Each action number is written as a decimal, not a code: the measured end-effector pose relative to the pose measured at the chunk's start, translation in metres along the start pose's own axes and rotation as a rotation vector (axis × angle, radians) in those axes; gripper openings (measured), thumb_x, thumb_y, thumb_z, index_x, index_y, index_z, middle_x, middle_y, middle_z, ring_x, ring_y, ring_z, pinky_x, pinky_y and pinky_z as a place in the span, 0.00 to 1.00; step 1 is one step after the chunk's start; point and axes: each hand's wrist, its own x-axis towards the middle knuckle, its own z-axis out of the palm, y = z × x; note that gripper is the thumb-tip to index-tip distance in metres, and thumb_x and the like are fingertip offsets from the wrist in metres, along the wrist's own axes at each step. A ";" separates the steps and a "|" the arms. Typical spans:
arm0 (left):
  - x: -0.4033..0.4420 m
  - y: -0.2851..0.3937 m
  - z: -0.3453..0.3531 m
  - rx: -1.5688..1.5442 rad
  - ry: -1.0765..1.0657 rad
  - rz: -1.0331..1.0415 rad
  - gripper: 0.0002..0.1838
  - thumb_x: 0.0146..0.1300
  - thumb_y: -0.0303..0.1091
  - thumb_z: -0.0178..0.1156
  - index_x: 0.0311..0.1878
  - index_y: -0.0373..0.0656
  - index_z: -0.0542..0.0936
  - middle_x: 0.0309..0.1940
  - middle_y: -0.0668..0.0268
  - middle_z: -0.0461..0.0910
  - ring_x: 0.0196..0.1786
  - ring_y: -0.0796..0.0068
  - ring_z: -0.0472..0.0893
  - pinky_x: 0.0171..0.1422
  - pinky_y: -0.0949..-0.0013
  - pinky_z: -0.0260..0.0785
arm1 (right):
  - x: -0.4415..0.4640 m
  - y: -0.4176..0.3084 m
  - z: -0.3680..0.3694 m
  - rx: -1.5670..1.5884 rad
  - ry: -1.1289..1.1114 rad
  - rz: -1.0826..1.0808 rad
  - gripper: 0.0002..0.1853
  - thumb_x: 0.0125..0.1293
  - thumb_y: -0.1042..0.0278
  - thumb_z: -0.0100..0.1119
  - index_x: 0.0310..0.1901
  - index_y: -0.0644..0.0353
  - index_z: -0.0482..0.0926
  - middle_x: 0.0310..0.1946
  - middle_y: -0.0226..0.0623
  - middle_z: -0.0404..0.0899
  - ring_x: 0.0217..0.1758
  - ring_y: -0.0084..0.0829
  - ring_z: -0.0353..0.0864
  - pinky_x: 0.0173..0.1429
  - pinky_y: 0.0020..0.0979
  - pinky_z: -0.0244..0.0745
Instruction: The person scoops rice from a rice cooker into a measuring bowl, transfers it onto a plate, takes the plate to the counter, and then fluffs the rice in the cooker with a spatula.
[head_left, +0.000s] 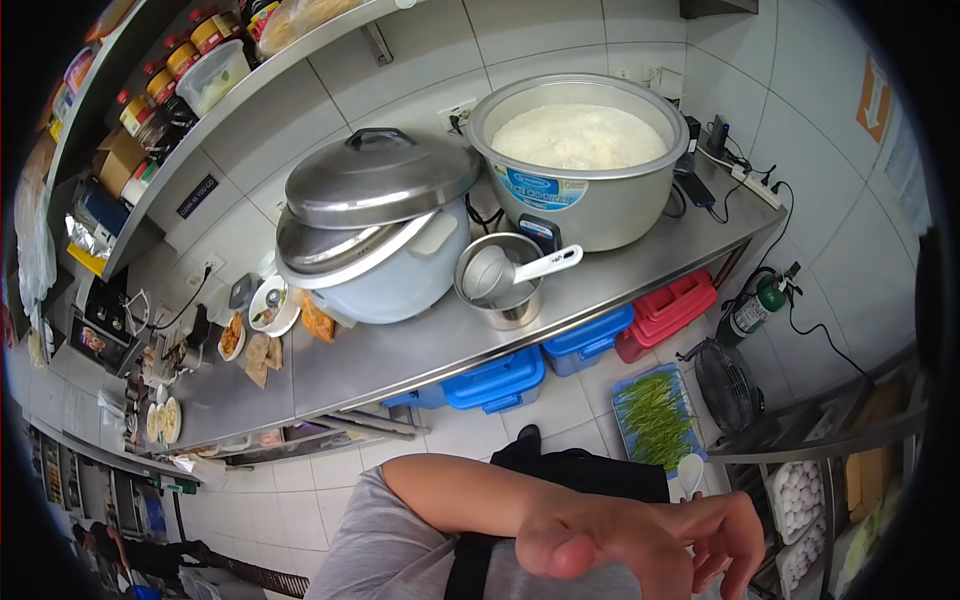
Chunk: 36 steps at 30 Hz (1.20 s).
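Observation:
My left hand (640,545) reaches across my body at the bottom of the head view. Its thumb stands apart and its fingers are bent, with nothing visible between them. Just behind it, the white rice paddle (690,472) points upward, its handle partly covered. Little shows of my right hand (697,496) beyond a few fingertips at that handle; my left hand hides the rest. On the steel counter (370,375) stands a large rice cooker pot (590,205) full of white rice (575,137). A white-handled scoop (545,264) rests in a metal pot (512,312) before it.
Beside the rice stands another cooker (390,285) with metal lids (385,180) stacked askew. Blue bins (495,380) and a red bin (670,308) sit below. A tray of green vegetables (657,420), a fan (728,385) and an extinguisher (752,310) occupy the floor. Another person (110,545) is far left.

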 end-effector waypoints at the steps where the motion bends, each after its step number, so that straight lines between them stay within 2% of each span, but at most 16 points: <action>1: 0.000 0.004 -0.009 0.003 0.003 0.026 0.41 0.62 0.73 0.29 0.41 0.51 0.84 0.52 0.53 0.66 0.51 0.64 0.67 0.52 0.68 0.56 | 0.003 -0.016 -0.002 0.014 -0.033 -0.026 0.13 0.61 0.67 0.59 0.38 0.66 0.68 0.30 0.59 0.78 0.37 0.58 0.78 0.39 0.49 0.71; 3: -0.004 0.011 -0.026 0.013 -0.009 0.087 0.41 0.63 0.73 0.29 0.42 0.50 0.84 0.53 0.53 0.66 0.52 0.64 0.68 0.52 0.68 0.56 | 0.017 -0.051 -0.004 0.004 -0.041 -0.050 0.11 0.62 0.68 0.58 0.38 0.65 0.68 0.31 0.57 0.78 0.37 0.59 0.78 0.39 0.48 0.71; 6: -0.004 0.039 -0.050 0.012 -0.024 0.133 0.40 0.63 0.73 0.31 0.43 0.49 0.83 0.53 0.53 0.66 0.52 0.64 0.68 0.52 0.69 0.56 | 0.049 -0.112 -0.009 0.228 0.191 -0.267 0.08 0.64 0.73 0.54 0.42 0.66 0.70 0.32 0.55 0.78 0.38 0.58 0.77 0.39 0.45 0.70; 9: 0.002 0.076 -0.075 0.027 -0.034 0.141 0.41 0.62 0.73 0.32 0.43 0.49 0.84 0.53 0.52 0.66 0.52 0.64 0.68 0.51 0.68 0.57 | 0.090 -0.179 -0.020 0.290 0.343 -0.319 0.09 0.65 0.73 0.54 0.43 0.67 0.70 0.30 0.52 0.76 0.34 0.53 0.76 0.39 0.40 0.70; 16: -0.004 0.126 -0.111 0.082 -0.007 0.197 0.43 0.60 0.75 0.33 0.43 0.48 0.84 0.53 0.52 0.66 0.53 0.61 0.69 0.50 0.68 0.59 | 0.123 -0.371 -0.078 0.490 0.275 -0.483 0.08 0.66 0.72 0.54 0.42 0.65 0.70 0.30 0.49 0.74 0.30 0.41 0.73 0.38 0.31 0.68; 18: -0.006 0.132 -0.123 0.120 -0.034 0.224 0.43 0.59 0.76 0.32 0.43 0.48 0.84 0.52 0.51 0.67 0.52 0.60 0.69 0.49 0.68 0.59 | 0.125 -0.411 -0.090 0.503 0.247 -0.544 0.09 0.66 0.71 0.55 0.42 0.66 0.69 0.24 0.42 0.73 0.25 0.32 0.72 0.33 0.30 0.67; 19: -0.005 0.137 -0.127 0.139 -0.052 0.240 0.43 0.59 0.76 0.32 0.42 0.48 0.84 0.52 0.51 0.67 0.52 0.60 0.69 0.49 0.68 0.60 | 0.122 -0.436 -0.103 0.501 0.239 -0.554 0.09 0.66 0.71 0.55 0.42 0.66 0.69 0.24 0.42 0.73 0.25 0.32 0.72 0.33 0.30 0.67; 21: -0.003 0.150 -0.131 0.157 -0.029 0.227 0.44 0.59 0.76 0.32 0.42 0.47 0.85 0.51 0.51 0.67 0.51 0.60 0.69 0.49 0.67 0.60 | 0.113 -0.486 -0.136 0.279 0.046 -0.706 0.10 0.65 0.71 0.56 0.46 0.62 0.71 0.25 0.45 0.76 0.24 0.41 0.76 0.31 0.35 0.70; 22: -0.004 0.152 -0.133 0.169 -0.007 0.220 0.44 0.59 0.76 0.32 0.41 0.47 0.85 0.51 0.51 0.68 0.51 0.60 0.69 0.48 0.67 0.60 | 0.112 -0.504 -0.143 0.274 0.034 -0.724 0.10 0.65 0.71 0.56 0.46 0.62 0.71 0.25 0.45 0.76 0.24 0.41 0.76 0.31 0.35 0.70; 24: -0.005 0.153 -0.141 0.220 -0.026 0.254 0.45 0.58 0.77 0.32 0.41 0.47 0.85 0.50 0.51 0.68 0.50 0.61 0.69 0.49 0.68 0.60 | 0.112 -0.535 -0.153 -0.004 0.159 -0.921 0.14 0.63 0.70 0.56 0.50 0.57 0.72 0.29 0.49 0.79 0.29 0.50 0.79 0.32 0.42 0.72; 27: -0.002 0.159 -0.144 0.329 -0.028 0.306 0.45 0.57 0.77 0.33 0.41 0.46 0.85 0.50 0.51 0.68 0.50 0.62 0.69 0.50 0.68 0.59 | 0.116 -0.576 -0.164 -0.281 0.058 -0.881 0.16 0.60 0.70 0.56 0.51 0.54 0.73 0.33 0.49 0.80 0.33 0.52 0.80 0.34 0.46 0.74; 31: 0.003 0.175 -0.147 0.452 -0.013 0.271 0.45 0.57 0.77 0.33 0.40 0.45 0.85 0.50 0.50 0.68 0.50 0.62 0.68 0.51 0.69 0.57 | 0.153 -0.613 -0.148 -0.582 0.030 -1.074 0.14 0.55 0.70 0.60 0.45 0.55 0.76 0.30 0.44 0.80 0.31 0.45 0.82 0.35 0.43 0.76; 32: 0.004 0.176 -0.148 0.476 -0.022 0.259 0.45 0.57 0.77 0.33 0.40 0.45 0.85 0.50 0.50 0.68 0.50 0.63 0.68 0.51 0.69 0.57 | 0.163 -0.619 -0.140 -0.559 0.044 -1.197 0.10 0.53 0.68 0.62 0.39 0.56 0.79 0.29 0.42 0.79 0.30 0.44 0.82 0.35 0.41 0.77; 33: 0.003 0.173 -0.151 0.505 -0.005 0.306 0.45 0.57 0.77 0.33 0.40 0.45 0.85 0.51 0.50 0.68 0.51 0.63 0.68 0.51 0.68 0.57 | 0.174 -0.623 -0.127 -0.565 0.038 -1.219 0.10 0.53 0.68 0.62 0.39 0.56 0.79 0.29 0.42 0.79 0.30 0.44 0.82 0.35 0.41 0.77; 35: -0.001 0.172 -0.154 0.561 0.017 0.366 0.45 0.57 0.77 0.33 0.40 0.45 0.85 0.51 0.50 0.67 0.52 0.63 0.67 0.51 0.68 0.57 | 0.191 -0.634 -0.106 -0.745 -0.055 -1.322 0.07 0.56 0.71 0.55 0.35 0.60 0.80 0.32 0.44 0.79 0.33 0.40 0.83 0.33 0.40 0.78; 36: -0.006 0.173 -0.156 0.596 0.019 0.384 0.44 0.57 0.77 0.34 0.41 0.45 0.85 0.53 0.49 0.67 0.52 0.63 0.67 0.52 0.67 0.57 | 0.195 -0.639 -0.103 -0.742 -0.124 -1.380 0.07 0.57 0.70 0.55 0.35 0.60 0.81 0.37 0.44 0.79 0.41 0.39 0.82 0.39 0.41 0.78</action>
